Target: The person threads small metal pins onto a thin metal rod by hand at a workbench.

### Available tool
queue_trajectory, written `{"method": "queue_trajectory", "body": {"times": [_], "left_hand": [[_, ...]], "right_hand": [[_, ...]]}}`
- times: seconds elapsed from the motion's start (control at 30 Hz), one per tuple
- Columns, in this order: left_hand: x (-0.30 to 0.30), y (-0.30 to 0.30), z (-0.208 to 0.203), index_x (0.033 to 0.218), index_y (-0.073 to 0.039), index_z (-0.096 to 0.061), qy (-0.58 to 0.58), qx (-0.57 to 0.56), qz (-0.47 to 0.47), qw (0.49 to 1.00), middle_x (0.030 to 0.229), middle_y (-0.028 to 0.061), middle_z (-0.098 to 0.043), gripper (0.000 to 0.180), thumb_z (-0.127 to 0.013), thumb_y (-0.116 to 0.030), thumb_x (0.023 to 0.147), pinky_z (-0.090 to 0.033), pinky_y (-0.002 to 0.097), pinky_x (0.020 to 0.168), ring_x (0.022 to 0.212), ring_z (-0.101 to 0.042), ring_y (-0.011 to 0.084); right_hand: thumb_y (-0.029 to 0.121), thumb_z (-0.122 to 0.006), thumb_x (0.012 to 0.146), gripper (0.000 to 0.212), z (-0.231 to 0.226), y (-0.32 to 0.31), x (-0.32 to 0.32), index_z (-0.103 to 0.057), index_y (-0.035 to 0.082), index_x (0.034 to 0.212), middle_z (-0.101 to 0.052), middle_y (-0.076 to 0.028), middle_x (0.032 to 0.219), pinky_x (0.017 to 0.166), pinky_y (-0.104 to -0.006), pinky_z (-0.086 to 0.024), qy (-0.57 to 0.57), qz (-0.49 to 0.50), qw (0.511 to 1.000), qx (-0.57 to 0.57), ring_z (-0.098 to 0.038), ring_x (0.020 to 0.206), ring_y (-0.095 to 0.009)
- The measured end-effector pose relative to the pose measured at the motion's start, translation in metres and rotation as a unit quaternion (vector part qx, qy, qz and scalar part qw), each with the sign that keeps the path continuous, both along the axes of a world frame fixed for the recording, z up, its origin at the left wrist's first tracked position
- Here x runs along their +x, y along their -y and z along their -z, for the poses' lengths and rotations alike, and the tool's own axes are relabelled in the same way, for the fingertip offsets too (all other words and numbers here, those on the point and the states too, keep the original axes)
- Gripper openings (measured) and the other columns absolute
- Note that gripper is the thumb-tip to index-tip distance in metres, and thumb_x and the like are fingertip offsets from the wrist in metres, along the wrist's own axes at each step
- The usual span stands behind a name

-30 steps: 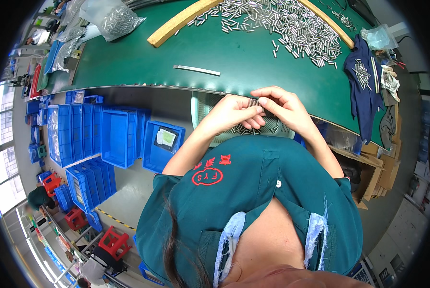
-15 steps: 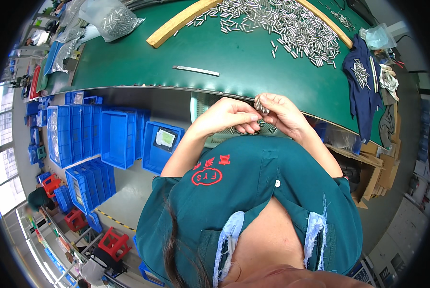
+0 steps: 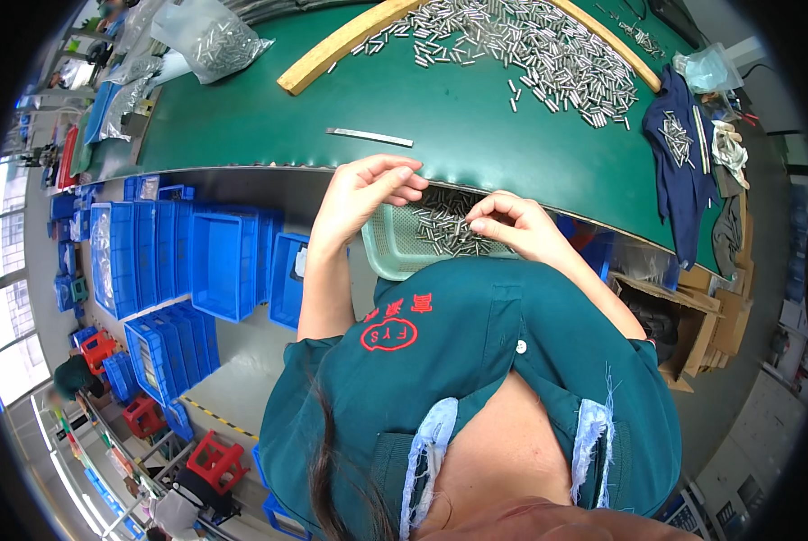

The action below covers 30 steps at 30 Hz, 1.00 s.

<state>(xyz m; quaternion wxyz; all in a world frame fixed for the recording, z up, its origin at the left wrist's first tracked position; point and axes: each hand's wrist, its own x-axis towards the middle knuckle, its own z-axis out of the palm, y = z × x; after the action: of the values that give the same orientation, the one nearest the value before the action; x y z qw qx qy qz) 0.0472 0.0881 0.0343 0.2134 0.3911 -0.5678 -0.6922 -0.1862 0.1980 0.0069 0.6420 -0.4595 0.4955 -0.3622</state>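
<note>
Left hand (image 3: 374,187) half curled above the near edge of the table (image 3: 241,126), at the left end of the green basket (image 3: 378,253). Right hand (image 3: 518,223) with thumb and fingertips nearly together, directly at the loose metal pins (image 3: 451,227). Cannot tell, at this scale, whether gripping a pin in either. Pins inside basket, just outside the table's near edge: between both hands, nearer the right, long axes pointing in mixed directions.
</note>
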Motion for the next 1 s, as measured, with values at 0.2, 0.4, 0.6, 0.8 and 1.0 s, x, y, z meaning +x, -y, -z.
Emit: {"method": "queue_trajectory", "body": {"times": [0.2,0.4,0.6,0.8,1.0], "left_hand": [[-0.015,0.005,0.001,0.112,0.001,-0.063,-0.008,-0.047,-0.009,0.999,0.093,0.0101,-0.070,0.026,-0.056,-0.017,0.094,-0.052,0.0241,0.075,0.081,-0.066,0.0132],[-0.068,0.022,-0.007,0.109,-0.002,-0.064,0.094,-0.275,0.056,0.955,0.096,0.0088,-0.069,0.023,-0.060,-0.016,0.091,-0.052,0.0262,0.077,0.084,-0.066,0.0157],[-0.131,0.062,0.018,0.111,-0.010,-0.062,0.175,-0.578,0.162,0.781,0.119,0.0087,-0.058,0.028,-0.061,-0.015,0.084,-0.047,0.0372,0.091,0.110,-0.056,0.0274],[-0.160,0.085,0.035,0.101,-0.007,-0.063,0.205,-0.619,0.184,0.735,0.101,0.0112,-0.059,0.021,-0.064,-0.017,0.082,-0.049,0.0388,0.084,0.096,-0.058,0.0300],[-0.165,0.077,0.026,0.093,-0.006,-0.060,0.243,-0.552,0.143,0.785,0.091,0.0130,-0.057,0.018,-0.064,-0.020,0.083,-0.050,0.0402,0.078,0.090,-0.059,0.0301]], "right_hand": [[0.016,-0.062,0.091,0.017,-0.010,0.006,-0.013,-0.065,0.002,0.101,-0.063,0.001,0.091,0.075,-0.0222,-0.045,-0.019,0.077,0.995,-0.055,-0.055,0.083,-0.006],[0.013,-0.060,0.092,0.016,-0.008,0.013,-0.042,-0.063,0.003,0.104,-0.059,0.004,0.086,0.068,-0.0187,-0.042,-0.068,0.206,0.968,-0.126,-0.051,0.078,-0.003],[0.019,-0.064,0.090,0.020,-0.004,0.023,-0.065,-0.065,0.004,0.104,-0.063,0.001,0.090,0.065,-0.0214,-0.046,-0.159,0.247,0.940,-0.172,-0.056,0.078,-0.005],[0.017,-0.064,0.089,0.020,0.004,0.022,-0.073,-0.065,0.004,0.104,-0.064,-0.002,0.095,0.069,-0.0231,-0.048,-0.188,0.268,0.931,-0.163,-0.060,0.080,-0.008],[0.020,-0.064,0.087,0.023,0.000,0.034,-0.071,-0.065,0.007,0.106,-0.062,-0.005,0.093,0.073,-0.0271,-0.050,-0.280,0.243,0.909,-0.191,-0.063,0.079,-0.014]]}}
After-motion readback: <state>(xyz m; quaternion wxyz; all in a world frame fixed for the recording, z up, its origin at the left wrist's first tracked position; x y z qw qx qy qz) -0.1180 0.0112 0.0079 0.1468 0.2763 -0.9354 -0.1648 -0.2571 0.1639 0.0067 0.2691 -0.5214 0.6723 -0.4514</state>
